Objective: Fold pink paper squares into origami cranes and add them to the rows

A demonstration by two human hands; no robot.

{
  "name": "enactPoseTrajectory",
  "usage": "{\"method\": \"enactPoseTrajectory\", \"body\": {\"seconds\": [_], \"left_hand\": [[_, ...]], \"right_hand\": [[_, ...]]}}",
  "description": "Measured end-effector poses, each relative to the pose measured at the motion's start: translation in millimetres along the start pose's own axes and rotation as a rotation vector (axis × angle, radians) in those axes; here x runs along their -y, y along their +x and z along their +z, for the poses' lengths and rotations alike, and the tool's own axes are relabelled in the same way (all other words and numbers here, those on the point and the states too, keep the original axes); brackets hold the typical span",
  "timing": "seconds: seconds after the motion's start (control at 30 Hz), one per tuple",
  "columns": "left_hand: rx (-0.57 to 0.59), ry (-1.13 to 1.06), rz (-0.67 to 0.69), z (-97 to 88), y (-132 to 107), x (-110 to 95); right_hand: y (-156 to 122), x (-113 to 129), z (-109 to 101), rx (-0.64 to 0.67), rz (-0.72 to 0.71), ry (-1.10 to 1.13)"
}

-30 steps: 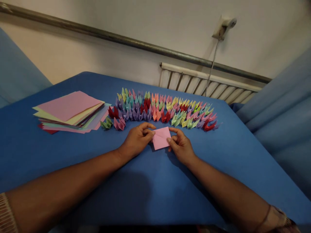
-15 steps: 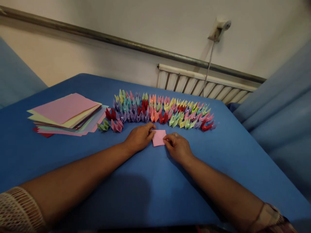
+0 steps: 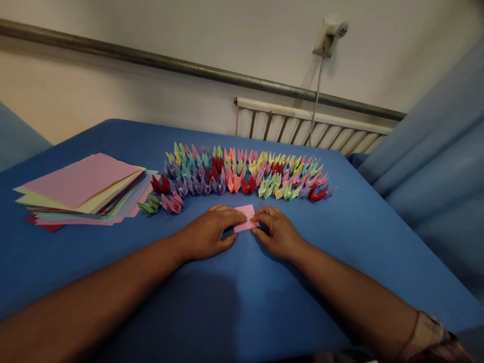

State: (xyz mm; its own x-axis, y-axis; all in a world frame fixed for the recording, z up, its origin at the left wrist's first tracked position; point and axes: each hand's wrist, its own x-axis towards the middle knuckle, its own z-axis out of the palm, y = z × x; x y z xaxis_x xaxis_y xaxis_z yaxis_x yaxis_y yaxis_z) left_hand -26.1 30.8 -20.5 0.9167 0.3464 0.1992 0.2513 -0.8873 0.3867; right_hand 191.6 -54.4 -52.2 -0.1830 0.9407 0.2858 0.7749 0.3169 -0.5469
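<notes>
A small folded pink paper lies on the blue table between my two hands. My left hand rests over its left part, fingertips pressed onto the paper. From the other side my right hand pinches the paper's right edge with curled fingers. Just behind the hands stand several rows of small folded paper pieces in many colours.
A stack of flat coloured paper sheets, pink on top, lies at the left of the table. A radiator and a wall rail run behind the table. Blue fabric hangs at the right.
The pink paper has become narrower, folded smaller. Both hands have closed in over it, the left hand now covering more of it. The view has shifted slightly.
</notes>
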Motion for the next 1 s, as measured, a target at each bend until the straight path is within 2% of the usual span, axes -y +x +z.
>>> {"method": "enactPoseTrajectory", "body": {"seconds": [0.2, 0.47, 0.7, 0.87, 1.0], "left_hand": [[-0.022, -0.049, -0.023, -1.1, 1, 5], [-0.061, -0.13, -0.117, 3.7, 3, 10], [-0.046, -0.07, -0.096, 8.6, 1, 15], [-0.084, -0.064, -0.089, 10.9, 3, 13], [-0.062, -0.069, -0.075, 10.0, 4, 11]], "right_hand": [[-1, 8, -3, 0.04, 0.041, -0.035], [3, 5, 0, 0.032, 0.08, -0.024], [3, 6, 1, 0.003, 0.065, -0.025], [3, 9, 0, 0.01, 0.053, -0.041], [2, 13, -1, 0.026, 0.051, -0.051]]}}
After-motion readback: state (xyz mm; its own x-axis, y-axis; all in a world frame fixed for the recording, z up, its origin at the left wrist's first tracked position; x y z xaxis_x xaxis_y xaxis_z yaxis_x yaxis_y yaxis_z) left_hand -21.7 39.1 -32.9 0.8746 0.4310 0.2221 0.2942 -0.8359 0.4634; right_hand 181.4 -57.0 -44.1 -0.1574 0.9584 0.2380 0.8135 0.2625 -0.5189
